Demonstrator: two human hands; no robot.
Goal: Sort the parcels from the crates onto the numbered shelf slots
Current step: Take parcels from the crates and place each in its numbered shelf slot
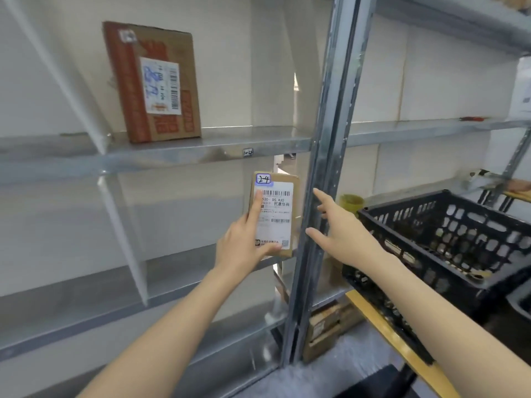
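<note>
one parcel (277, 208) grasped by left hand (244, 248) | edge beside post (324, 139) | right hand (342, 228) released

parcel (296, 196) label: handwritten "2-4" sticker (263, 178) just above the left hand (244, 245) index fingertip (257, 196); printed "530- D5 A35", "民惠佳苑" right of it. Shelf-edge tag (248, 152) further above: "1-4". Upper box (152, 81) scrawl unreadable.
</note>
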